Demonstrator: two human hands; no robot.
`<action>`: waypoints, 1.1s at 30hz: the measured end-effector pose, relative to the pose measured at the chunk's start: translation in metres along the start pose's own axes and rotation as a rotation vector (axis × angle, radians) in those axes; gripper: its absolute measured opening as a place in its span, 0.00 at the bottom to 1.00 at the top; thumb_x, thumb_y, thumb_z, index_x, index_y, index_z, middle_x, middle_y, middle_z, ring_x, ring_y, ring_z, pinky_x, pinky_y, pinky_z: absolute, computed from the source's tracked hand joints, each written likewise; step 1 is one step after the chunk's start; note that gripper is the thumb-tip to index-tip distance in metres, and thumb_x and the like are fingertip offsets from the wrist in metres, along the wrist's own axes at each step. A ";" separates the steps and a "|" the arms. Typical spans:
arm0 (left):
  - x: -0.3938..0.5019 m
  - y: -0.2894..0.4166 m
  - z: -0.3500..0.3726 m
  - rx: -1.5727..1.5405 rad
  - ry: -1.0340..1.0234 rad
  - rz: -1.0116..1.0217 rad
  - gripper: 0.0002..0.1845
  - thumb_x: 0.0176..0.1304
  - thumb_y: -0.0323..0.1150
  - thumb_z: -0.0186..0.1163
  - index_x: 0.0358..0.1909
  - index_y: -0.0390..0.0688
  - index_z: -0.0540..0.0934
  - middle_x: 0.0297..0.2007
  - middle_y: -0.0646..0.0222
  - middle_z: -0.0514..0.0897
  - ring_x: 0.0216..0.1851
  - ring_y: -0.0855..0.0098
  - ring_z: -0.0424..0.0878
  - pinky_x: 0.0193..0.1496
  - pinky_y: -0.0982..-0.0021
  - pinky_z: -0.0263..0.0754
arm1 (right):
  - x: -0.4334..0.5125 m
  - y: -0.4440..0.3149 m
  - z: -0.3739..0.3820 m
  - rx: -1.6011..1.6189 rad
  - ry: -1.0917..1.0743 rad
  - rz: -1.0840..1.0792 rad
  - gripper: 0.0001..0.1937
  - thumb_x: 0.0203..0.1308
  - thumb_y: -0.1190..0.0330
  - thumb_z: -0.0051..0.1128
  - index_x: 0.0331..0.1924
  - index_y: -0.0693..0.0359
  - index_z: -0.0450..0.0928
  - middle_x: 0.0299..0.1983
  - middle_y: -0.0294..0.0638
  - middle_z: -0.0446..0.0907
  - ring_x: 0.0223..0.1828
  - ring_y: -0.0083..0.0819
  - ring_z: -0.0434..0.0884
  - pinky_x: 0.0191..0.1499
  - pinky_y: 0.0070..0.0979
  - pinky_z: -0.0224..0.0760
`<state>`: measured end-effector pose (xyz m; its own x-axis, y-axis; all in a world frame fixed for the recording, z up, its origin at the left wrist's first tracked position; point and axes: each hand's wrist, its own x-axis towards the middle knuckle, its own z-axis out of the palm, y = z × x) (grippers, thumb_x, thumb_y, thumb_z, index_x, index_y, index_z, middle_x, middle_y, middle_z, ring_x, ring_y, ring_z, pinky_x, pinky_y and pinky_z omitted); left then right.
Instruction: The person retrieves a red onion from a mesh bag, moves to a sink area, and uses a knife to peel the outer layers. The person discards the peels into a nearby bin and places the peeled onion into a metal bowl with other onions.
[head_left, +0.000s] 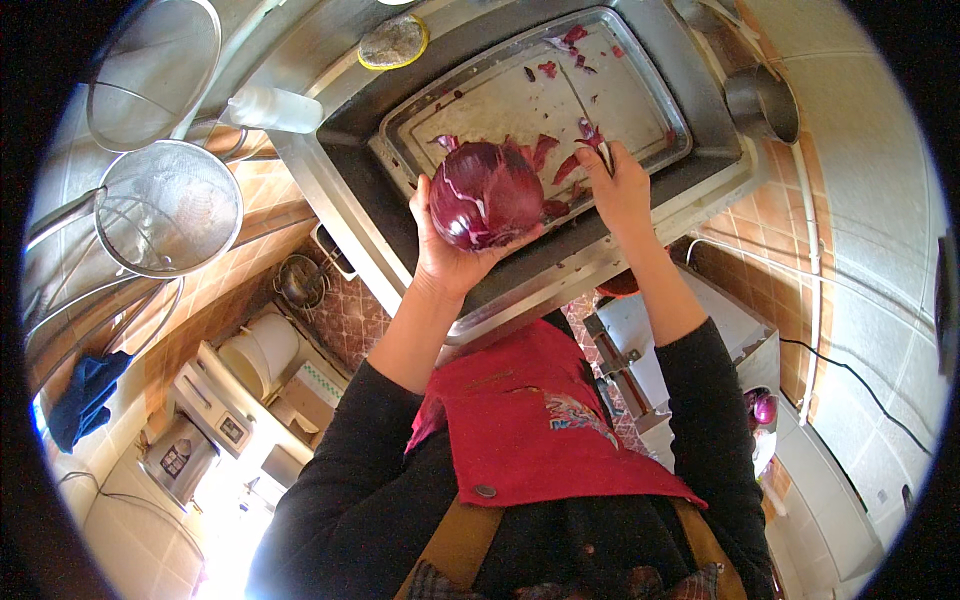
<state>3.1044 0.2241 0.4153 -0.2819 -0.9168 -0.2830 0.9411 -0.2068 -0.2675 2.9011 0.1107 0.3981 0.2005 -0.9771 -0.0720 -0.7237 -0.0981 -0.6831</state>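
Observation:
A large red onion (484, 195) rests in my left hand (450, 259), its glossy purple skin split by a pale, jagged line. My right hand (622, 191) grips a small knife (574, 90) whose thin blade points away from me over the sink. Scraps of red onion skin (589, 135) cling near the base of the blade, by my thumb. Blade and onion are apart. Beneath both hands, a shallow metal tray (465, 112) lies in the stainless steel sink (352, 169), with torn skin pieces (547, 70) scattered in it.
A yellow-edged scrubbing pad (393, 43) and a translucent squeeze bottle (276, 109) sit on the sink's rim. Wire-mesh strainers (169, 208) hang at left. A metal cup (761, 103) is on the right wall. More red onions (763, 409) show at lower right.

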 end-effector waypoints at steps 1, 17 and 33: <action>0.004 0.002 -0.001 -0.014 -0.031 0.002 0.43 0.59 0.69 0.52 0.69 0.53 0.67 0.69 0.61 0.69 0.69 0.47 0.65 0.67 0.28 0.57 | -0.004 -0.009 -0.002 0.030 0.008 -0.033 0.20 0.71 0.54 0.54 0.39 0.66 0.72 0.25 0.53 0.74 0.26 0.42 0.71 0.34 0.34 0.68; 0.012 0.008 0.004 0.716 0.108 0.197 0.49 0.53 0.67 0.64 0.70 0.49 0.63 0.69 0.59 0.68 0.67 0.51 0.69 0.67 0.40 0.65 | -0.003 -0.058 -0.028 0.560 -0.310 0.179 0.22 0.61 0.51 0.65 0.44 0.63 0.78 0.29 0.42 0.81 0.33 0.36 0.83 0.34 0.32 0.72; 0.002 -0.013 0.028 0.880 0.126 0.285 0.47 0.55 0.46 0.73 0.73 0.53 0.57 0.65 0.66 0.68 0.65 0.63 0.72 0.67 0.58 0.69 | -0.004 -0.068 -0.027 0.731 -0.354 -0.053 0.37 0.38 0.52 0.82 0.51 0.62 0.74 0.42 0.43 0.83 0.44 0.33 0.81 0.50 0.31 0.74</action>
<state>3.0967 0.2152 0.4441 0.0118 -0.9396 -0.3420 0.7663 -0.2112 0.6067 2.9313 0.1163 0.4645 0.5082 -0.8446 -0.1684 -0.1181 0.1253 -0.9851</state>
